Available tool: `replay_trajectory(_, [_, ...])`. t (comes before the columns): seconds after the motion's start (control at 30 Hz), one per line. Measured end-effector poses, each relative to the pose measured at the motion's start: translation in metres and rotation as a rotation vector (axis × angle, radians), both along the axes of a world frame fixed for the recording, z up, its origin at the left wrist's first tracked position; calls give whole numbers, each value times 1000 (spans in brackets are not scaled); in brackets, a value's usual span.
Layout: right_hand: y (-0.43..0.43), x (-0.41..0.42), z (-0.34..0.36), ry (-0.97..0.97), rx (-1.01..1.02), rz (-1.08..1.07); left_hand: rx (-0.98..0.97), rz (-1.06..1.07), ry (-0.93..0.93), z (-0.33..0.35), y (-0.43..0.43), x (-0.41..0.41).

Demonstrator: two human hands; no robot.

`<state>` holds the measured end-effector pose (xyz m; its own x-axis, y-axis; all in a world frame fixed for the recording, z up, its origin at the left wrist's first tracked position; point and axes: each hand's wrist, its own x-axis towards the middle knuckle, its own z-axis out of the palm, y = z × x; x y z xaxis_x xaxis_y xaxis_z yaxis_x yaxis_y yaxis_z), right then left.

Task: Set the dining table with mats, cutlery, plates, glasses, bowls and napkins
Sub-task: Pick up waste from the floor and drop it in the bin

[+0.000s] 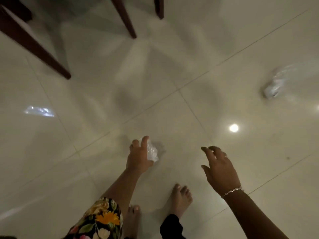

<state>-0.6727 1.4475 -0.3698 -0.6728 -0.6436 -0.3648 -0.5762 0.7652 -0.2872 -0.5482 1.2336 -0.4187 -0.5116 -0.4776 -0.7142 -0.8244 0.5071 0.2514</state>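
I am looking down at a glossy white tiled floor. My left hand [139,156] grips a crumpled piece of clear plastic wrap [152,151] low over the floor. My right hand [219,168] hovers to the right with its fingers spread and loosely bent, holding nothing; a silver bracelet sits on its wrist. A second crumpled clear plastic piece [276,85] lies on the floor at the far right, blurred. No mats, cutlery, plates, glasses, bowls or napkins are in view.
Dark wooden furniture legs [41,54] [125,18] [159,7] stand at the top left and top centre. My bare feet [181,199] are at the bottom centre. A ceiling light reflects off the tile [233,128].
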Motion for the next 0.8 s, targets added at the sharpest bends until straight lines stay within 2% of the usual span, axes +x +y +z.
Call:
replay_trajectory(0.23, [40, -86, 100, -14, 27, -43, 55, 240, 189, 138, 36, -121])
replay_trajectory(0.37, [58, -150, 124, 17, 65, -119, 69, 324, 325, 177, 60, -199])
replay_trajectory(0.57, [79, -253, 86, 34, 153, -267, 84, 282, 399, 157, 97, -314])
replay_trajectory(0.67, [87, -308, 46, -35, 167, -340, 129, 295, 423, 131, 107, -366])
replay_trajectory(0.8, [90, -370, -10, -120, 223, -434, 96, 314, 437, 110, 109, -417])
